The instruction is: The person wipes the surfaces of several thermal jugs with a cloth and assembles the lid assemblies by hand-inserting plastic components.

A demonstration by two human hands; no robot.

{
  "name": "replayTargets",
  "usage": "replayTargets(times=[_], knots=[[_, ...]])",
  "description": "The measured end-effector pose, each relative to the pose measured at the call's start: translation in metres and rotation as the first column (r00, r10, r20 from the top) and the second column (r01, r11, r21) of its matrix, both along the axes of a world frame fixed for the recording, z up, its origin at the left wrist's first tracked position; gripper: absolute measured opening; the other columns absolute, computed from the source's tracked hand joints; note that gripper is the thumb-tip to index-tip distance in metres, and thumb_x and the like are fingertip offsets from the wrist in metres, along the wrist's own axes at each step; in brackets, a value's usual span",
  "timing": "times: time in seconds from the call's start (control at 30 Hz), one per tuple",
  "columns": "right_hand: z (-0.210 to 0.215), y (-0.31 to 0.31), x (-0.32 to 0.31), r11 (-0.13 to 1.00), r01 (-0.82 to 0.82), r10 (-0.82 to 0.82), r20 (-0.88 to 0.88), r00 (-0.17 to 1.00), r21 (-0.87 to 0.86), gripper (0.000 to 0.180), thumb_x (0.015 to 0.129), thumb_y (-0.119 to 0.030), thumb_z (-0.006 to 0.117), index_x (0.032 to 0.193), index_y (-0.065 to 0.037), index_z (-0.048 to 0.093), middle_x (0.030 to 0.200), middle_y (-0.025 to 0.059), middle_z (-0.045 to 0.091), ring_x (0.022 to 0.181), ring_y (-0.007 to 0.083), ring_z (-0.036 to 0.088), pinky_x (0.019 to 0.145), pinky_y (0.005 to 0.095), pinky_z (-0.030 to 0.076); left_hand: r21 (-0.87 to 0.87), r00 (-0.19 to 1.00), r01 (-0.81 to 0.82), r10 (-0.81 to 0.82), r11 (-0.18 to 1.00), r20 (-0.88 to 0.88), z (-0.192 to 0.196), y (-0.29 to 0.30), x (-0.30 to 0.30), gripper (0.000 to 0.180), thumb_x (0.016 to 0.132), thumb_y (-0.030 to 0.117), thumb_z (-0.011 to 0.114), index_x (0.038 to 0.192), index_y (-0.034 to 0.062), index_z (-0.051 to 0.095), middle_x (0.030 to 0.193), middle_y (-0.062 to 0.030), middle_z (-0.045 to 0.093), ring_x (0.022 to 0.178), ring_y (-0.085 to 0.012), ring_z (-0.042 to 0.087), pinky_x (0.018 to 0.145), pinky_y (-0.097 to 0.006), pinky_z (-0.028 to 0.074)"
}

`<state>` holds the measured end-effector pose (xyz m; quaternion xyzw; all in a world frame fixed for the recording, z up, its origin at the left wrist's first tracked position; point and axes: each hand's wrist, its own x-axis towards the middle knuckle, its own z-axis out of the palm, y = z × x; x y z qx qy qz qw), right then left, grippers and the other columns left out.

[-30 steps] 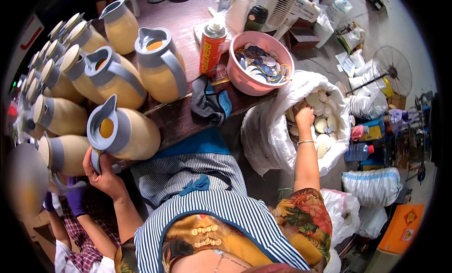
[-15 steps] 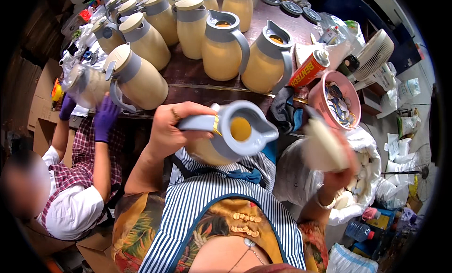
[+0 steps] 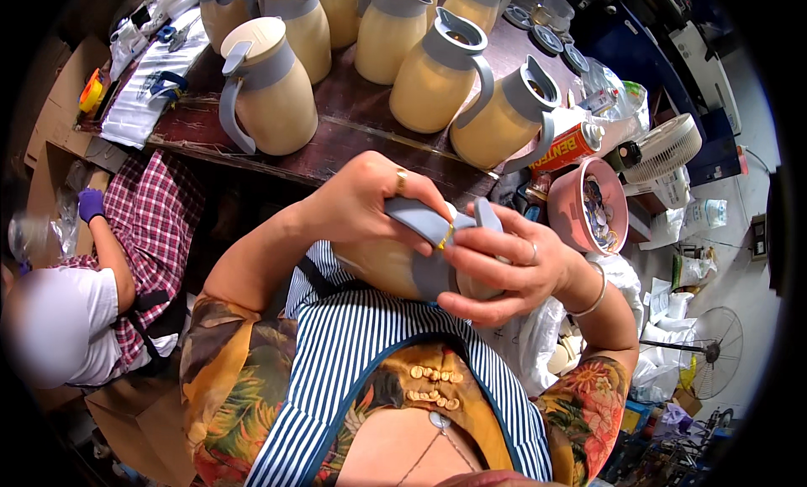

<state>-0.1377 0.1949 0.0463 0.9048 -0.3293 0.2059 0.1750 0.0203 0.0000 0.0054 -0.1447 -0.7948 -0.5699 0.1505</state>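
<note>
In front of my apron I hold a cream and grey vacuum jug, tilted over on its side. My left hand is closed round its grey handle, where a small yellow tag hangs. Over the jug's mouth end, my right hand is closed on a lid, mostly hidden by the fingers; its grey lever shows above them. The jug's opening is covered from sight. On the table ahead stand two lidless jugs and a lidded jug.
More jugs crowd the back of the dark table. To the right are an orange spray can, a pink basin of small parts, a white fan and a white sack of lids. A co-worker in purple gloves sits at left.
My right hand has brought the lid leftward onto the jug's mouth. The jug has tipped further over. The co-worker has shifted away from the table edge, and the view has turned slightly.
</note>
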Motion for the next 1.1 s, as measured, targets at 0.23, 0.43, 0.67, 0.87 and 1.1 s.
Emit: replayTargets(times=[0.23,0.43,0.67,0.87,1.1], knots=[[-0.027,0.02,0.001,0.97,0.212,-0.235,0.237,0.943,0.119,0.037,0.078,-0.016,0.06,0.115,-0.012,0.065,0.116,0.017,0.057,0.103,0.0333,0.058,0.088,0.0555,0.05,0.069,0.983,-0.183,0.183,0.981,0.011,-0.004,0.022,-0.005,0.026,0.069,0.014,0.082,0.092,0.0067,0.072,0.075,-0.0101,0.07,0.071,-0.0237,0.07,0.063,-0.032,0.053],[-0.055,0.017,0.016,0.558,0.59,-0.822,0.488,0.294,0.584,0.068,0.089,-0.046,0.059,0.139,-0.001,0.046,0.142,0.0228,0.044,0.133,0.0403,0.038,0.111,0.0454,0.027,-0.236,0.844,-0.53,0.48,0.815,-0.238,-0.022,0.062,-0.006,0.035,0.07,0.015,0.083,0.1,0.0049,0.07,0.088,-0.0147,0.071,0.08,-0.0293,0.071,0.071,-0.033,0.057],[-0.019,0.009,-0.006,0.73,0.586,-0.681,0.452,0.576,0.352,0.047,0.086,-0.023,0.058,0.128,-0.002,0.056,0.132,0.0226,0.055,0.122,0.0392,0.053,0.104,0.047,0.04,-0.065,0.802,-0.591,0.577,0.804,-0.155,-0.007,0.073,-0.002,0.038,0.069,0.013,0.085,0.102,0.0046,0.068,0.088,-0.0144,0.071,0.08,-0.0275,0.072,0.071,-0.031,0.056],[0.002,0.013,0.024,0.68,0.601,-0.7,0.125,0.704,0.42,0.09,0.07,-0.063,0.071,0.142,-0.014,0.047,0.148,0.0257,0.036,0.136,0.0485,0.033,0.109,0.0611,0.028,0.0,0.916,-0.347,0.339,0.938,-0.214,-0.012,0.017,0.003,0.035,0.072,0.016,0.082,0.102,0.0059,0.068,0.084,-0.0128,0.068,0.071,-0.0292,0.068,0.063,-0.033,0.054],[0.0,-0.021,0.014,0.797,0.529,-0.6,0.277,0.751,0.292,0.052,0.079,-0.025,0.069,0.129,-0.014,0.059,0.115,0.0084,0.061,0.106,0.0309,0.06,0.088,0.0457,0.048,0.05,0.838,-0.543,0.545,0.838,-0.04,-0.013,0.047,0.016,0.035,0.069,0.01,0.084,0.1,0.005,0.068,0.084,-0.0137,0.07,0.077,-0.0265,0.071,0.069,-0.032,0.054]])
